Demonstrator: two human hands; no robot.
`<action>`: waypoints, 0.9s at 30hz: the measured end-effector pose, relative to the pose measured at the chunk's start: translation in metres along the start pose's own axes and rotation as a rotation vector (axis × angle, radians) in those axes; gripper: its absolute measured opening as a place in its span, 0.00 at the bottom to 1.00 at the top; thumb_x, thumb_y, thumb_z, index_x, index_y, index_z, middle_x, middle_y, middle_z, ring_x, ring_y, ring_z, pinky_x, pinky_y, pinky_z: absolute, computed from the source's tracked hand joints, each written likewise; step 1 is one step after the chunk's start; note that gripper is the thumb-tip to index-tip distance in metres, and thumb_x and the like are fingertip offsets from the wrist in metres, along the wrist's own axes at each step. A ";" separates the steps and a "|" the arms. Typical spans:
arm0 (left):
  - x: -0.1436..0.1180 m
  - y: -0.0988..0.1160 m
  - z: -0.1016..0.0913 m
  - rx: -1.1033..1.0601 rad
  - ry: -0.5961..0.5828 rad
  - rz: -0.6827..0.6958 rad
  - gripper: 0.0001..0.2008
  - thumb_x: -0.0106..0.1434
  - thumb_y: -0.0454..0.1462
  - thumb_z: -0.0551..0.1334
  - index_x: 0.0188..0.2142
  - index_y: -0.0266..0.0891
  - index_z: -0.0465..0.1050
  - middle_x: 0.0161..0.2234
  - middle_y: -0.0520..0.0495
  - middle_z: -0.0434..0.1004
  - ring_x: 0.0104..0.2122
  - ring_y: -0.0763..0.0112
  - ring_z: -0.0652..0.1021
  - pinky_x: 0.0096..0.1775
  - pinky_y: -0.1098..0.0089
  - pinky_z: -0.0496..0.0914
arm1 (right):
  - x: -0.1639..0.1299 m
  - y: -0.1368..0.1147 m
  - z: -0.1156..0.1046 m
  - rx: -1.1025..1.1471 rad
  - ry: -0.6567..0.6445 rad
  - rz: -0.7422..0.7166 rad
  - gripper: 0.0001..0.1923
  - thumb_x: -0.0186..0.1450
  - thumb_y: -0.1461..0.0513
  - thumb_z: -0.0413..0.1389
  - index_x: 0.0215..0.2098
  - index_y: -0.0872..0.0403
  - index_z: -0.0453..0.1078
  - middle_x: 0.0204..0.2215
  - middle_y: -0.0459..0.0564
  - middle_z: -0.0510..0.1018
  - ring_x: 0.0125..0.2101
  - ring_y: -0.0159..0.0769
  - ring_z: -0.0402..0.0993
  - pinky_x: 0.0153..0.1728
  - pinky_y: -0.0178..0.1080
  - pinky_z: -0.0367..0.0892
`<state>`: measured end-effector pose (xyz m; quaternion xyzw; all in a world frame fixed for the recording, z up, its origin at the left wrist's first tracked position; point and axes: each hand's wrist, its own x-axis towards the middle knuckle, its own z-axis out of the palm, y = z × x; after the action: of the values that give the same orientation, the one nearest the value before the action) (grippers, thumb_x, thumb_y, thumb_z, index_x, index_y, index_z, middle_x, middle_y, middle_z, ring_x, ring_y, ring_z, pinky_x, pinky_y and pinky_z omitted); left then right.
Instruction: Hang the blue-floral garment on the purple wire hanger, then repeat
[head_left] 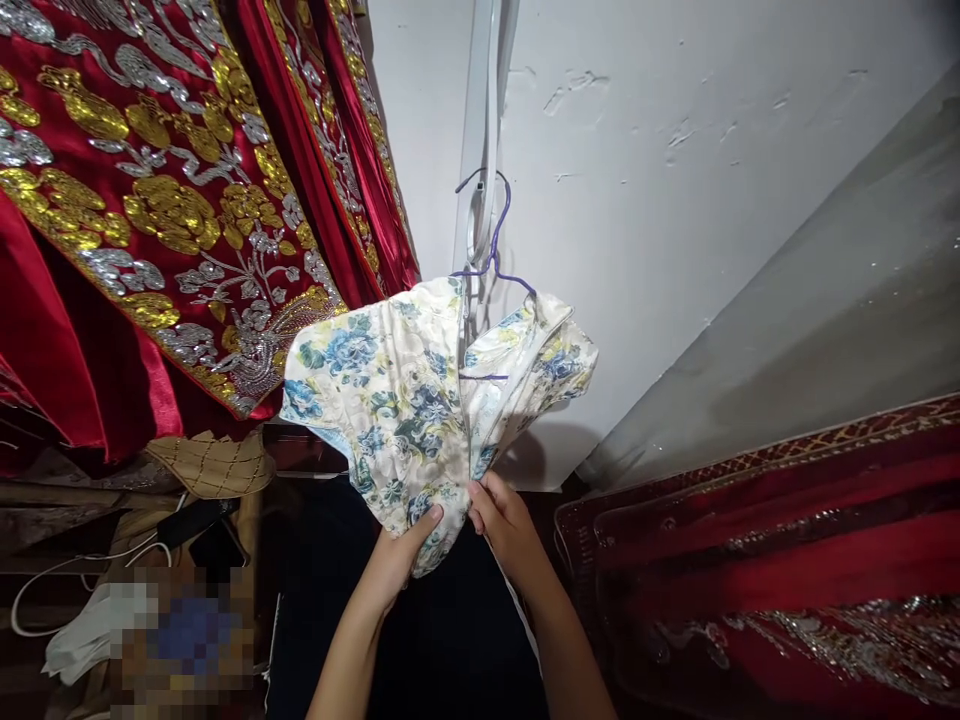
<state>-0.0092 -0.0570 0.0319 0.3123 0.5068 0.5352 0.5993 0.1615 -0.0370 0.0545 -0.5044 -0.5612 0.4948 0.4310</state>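
Note:
A short-sleeved cream garment with blue and green flowers is draped on a purple wire hanger, its front opening showing part of the inside. My left hand grips the lower part of the garment, thumb on the printed side and fingers hidden behind the cloth. At the edge of the front opening, my right hand pinches the fabric between thumb and fingers. The hanger's hook shows in front of a white strip on the wall, though I cannot tell what it hangs from.
Red clothing with gold and silver sequins hangs at upper left. More red, sequined fabric lies at lower right. A dark phone-like object and a white cable are at lower left. Behind the hanger is a white wall.

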 end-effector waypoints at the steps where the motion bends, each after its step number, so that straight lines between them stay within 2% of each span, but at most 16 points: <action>1: 0.005 -0.001 -0.007 0.025 0.037 0.008 0.31 0.55 0.47 0.73 0.56 0.40 0.74 0.59 0.38 0.74 0.63 0.47 0.70 0.65 0.52 0.61 | 0.000 -0.001 -0.001 -0.015 0.028 -0.001 0.23 0.71 0.49 0.50 0.24 0.51 0.56 0.19 0.41 0.62 0.22 0.31 0.60 0.27 0.36 0.57; 4: 0.020 -0.006 -0.027 0.175 0.247 0.095 0.27 0.54 0.47 0.73 0.51 0.39 0.75 0.52 0.37 0.78 0.59 0.47 0.73 0.63 0.52 0.63 | 0.000 0.000 -0.003 0.015 0.060 0.033 0.22 0.70 0.51 0.51 0.22 0.52 0.59 0.18 0.43 0.66 0.22 0.31 0.61 0.26 0.36 0.57; 6: 0.025 -0.009 -0.030 0.318 0.440 0.288 0.30 0.55 0.47 0.72 0.54 0.39 0.71 0.53 0.37 0.74 0.58 0.48 0.73 0.61 0.50 0.63 | 0.001 0.001 0.000 0.064 0.016 0.076 0.19 0.69 0.52 0.51 0.23 0.52 0.63 0.17 0.43 0.69 0.21 0.31 0.62 0.26 0.35 0.57; 7: 0.025 -0.010 -0.028 0.387 0.504 0.417 0.31 0.57 0.46 0.71 0.57 0.40 0.68 0.55 0.37 0.71 0.58 0.49 0.72 0.61 0.50 0.63 | 0.001 0.001 0.002 0.082 -0.018 0.095 0.19 0.68 0.53 0.51 0.23 0.52 0.64 0.17 0.44 0.70 0.20 0.31 0.62 0.25 0.35 0.57; 8: 0.023 -0.011 -0.023 0.448 0.516 0.542 0.32 0.58 0.45 0.70 0.60 0.42 0.65 0.57 0.37 0.68 0.59 0.51 0.71 0.61 0.51 0.63 | 0.001 0.001 0.006 0.099 -0.055 0.108 0.19 0.68 0.54 0.51 0.22 0.52 0.64 0.16 0.44 0.71 0.20 0.31 0.63 0.25 0.35 0.57; 9: 0.020 -0.012 -0.016 0.500 0.463 0.635 0.32 0.60 0.43 0.69 0.61 0.43 0.63 0.59 0.37 0.65 0.60 0.52 0.69 0.61 0.52 0.63 | 0.001 0.000 0.011 0.118 -0.093 0.116 0.19 0.67 0.55 0.50 0.21 0.52 0.64 0.16 0.45 0.73 0.19 0.30 0.63 0.24 0.34 0.57; 10: 0.017 -0.011 -0.009 0.539 0.349 0.685 0.30 0.62 0.42 0.67 0.62 0.43 0.62 0.60 0.37 0.65 0.59 0.53 0.69 0.60 0.54 0.64 | 0.001 -0.001 0.015 0.140 -0.128 0.120 0.18 0.67 0.55 0.50 0.20 0.52 0.64 0.16 0.46 0.74 0.18 0.30 0.63 0.23 0.34 0.57; 12: 0.013 -0.009 0.005 0.581 0.052 0.671 0.20 0.66 0.39 0.62 0.57 0.43 0.68 0.54 0.39 0.71 0.54 0.57 0.74 0.55 0.58 0.68 | 0.001 -0.004 0.024 0.178 -0.183 0.129 0.16 0.66 0.56 0.49 0.22 0.53 0.66 0.15 0.46 0.75 0.16 0.29 0.62 0.21 0.33 0.56; 14: 0.014 -0.006 0.014 0.587 -0.138 0.605 0.10 0.70 0.39 0.58 0.47 0.41 0.73 0.42 0.43 0.76 0.43 0.62 0.77 0.46 0.63 0.71 | 0.006 -0.012 0.025 0.179 -0.187 0.126 0.15 0.65 0.57 0.50 0.25 0.54 0.70 0.13 0.45 0.74 0.14 0.28 0.60 0.19 0.33 0.54; 17: 0.023 -0.003 0.019 0.622 -0.191 0.545 0.11 0.70 0.42 0.56 0.33 0.40 0.72 0.30 0.47 0.72 0.31 0.65 0.73 0.36 0.66 0.68 | 0.027 -0.040 0.009 0.213 -0.079 0.064 0.13 0.64 0.57 0.52 0.26 0.55 0.72 0.12 0.44 0.74 0.12 0.27 0.58 0.16 0.32 0.52; 21: 0.028 -0.006 0.025 0.642 -0.219 0.506 0.16 0.69 0.45 0.57 0.26 0.42 0.65 0.24 0.49 0.63 0.26 0.67 0.68 0.30 0.65 0.62 | 0.066 -0.112 -0.023 0.309 0.136 -0.128 0.14 0.63 0.54 0.59 0.27 0.56 0.74 0.14 0.44 0.74 0.14 0.25 0.60 0.15 0.30 0.54; 24: 0.023 -0.013 0.030 0.627 -0.232 0.486 0.18 0.68 0.48 0.57 0.25 0.43 0.60 0.23 0.50 0.59 0.24 0.67 0.65 0.27 0.64 0.60 | 0.087 -0.164 -0.029 0.304 0.106 -0.282 0.13 0.64 0.55 0.60 0.29 0.58 0.75 0.17 0.46 0.75 0.14 0.24 0.60 0.15 0.29 0.54; 27: 0.018 -0.019 0.029 0.622 -0.264 0.473 0.19 0.67 0.49 0.59 0.24 0.44 0.59 0.22 0.51 0.58 0.23 0.67 0.66 0.25 0.64 0.61 | 0.095 -0.184 -0.021 0.341 0.135 -0.373 0.12 0.66 0.57 0.58 0.29 0.57 0.75 0.17 0.46 0.76 0.13 0.23 0.58 0.14 0.29 0.52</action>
<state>0.0227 -0.0395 0.0178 0.6524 0.4774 0.4348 0.3966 0.1454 0.0598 0.2384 -0.3438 -0.5229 0.4595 0.6302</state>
